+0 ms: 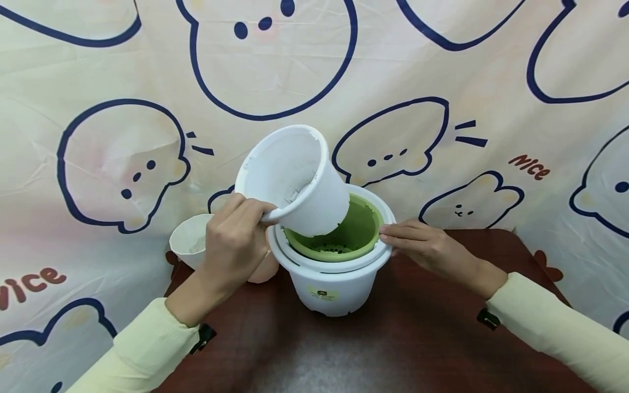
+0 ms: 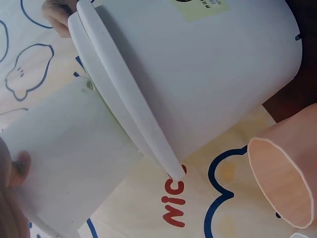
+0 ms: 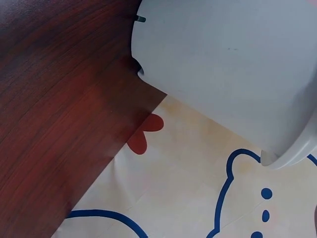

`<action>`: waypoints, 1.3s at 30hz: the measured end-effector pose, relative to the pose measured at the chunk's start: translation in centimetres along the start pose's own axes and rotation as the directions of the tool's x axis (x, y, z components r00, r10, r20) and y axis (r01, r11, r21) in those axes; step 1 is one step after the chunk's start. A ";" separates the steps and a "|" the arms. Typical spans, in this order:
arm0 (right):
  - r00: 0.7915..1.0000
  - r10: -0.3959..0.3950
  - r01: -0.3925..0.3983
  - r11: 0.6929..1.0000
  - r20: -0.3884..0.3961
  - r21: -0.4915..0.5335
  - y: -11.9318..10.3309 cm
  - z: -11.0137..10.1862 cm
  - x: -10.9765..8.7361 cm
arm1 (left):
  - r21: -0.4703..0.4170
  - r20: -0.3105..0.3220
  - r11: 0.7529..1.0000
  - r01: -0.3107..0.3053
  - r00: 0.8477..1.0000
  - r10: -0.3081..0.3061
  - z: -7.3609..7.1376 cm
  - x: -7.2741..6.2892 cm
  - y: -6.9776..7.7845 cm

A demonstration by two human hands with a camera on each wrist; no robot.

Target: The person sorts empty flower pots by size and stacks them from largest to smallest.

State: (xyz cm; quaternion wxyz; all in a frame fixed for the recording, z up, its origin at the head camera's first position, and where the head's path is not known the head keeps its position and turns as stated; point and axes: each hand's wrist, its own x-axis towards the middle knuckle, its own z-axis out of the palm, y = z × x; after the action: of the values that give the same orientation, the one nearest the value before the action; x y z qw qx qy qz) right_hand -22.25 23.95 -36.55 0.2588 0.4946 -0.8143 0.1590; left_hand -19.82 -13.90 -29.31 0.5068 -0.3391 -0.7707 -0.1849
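Note:
My left hand [image 1: 236, 234] grips the rim of a small white flowerpot [image 1: 324, 202], thumb and fingers on either side of it. The pot is tilted, mouth toward the upper left, and its base overlaps the opening of a green flowerpot [image 1: 366, 226]. That green pot, with holes in its bottom, sits nested in white flowerpots [image 1: 334, 292], whose rims lie one inside another; the outer one bears a yellow-green label [image 1: 323, 293]. At the right side of the stack, my right hand [image 1: 427, 245] holds the rim, fingers on top and thumb below.
A peach-coloured pot [image 2: 285, 183] stands left of the stack, partly behind my left forearm. Beyond it is a white scallop-edged pot [image 1: 189, 234]. All rest on a dark red-brown wooden table [image 1: 393, 338]. A cartoon-printed cloth [image 1: 295, 65] hangs close behind and beside the table.

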 end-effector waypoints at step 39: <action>0.999 0.041 -0.040 0.998 -0.016 0.051 0.0 0.3 0.0 | -0.143 0.438 0.988 -0.056 0.892 0.114 2.4 1.4 0.7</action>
State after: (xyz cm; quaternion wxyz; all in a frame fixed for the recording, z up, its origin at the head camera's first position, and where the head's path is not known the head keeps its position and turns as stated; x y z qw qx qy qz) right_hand -22.33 23.77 -36.77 0.2498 0.4829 -0.8176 0.1893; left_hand -21.22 -11.43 -29.04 0.3025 -0.4374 -0.8370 -0.1287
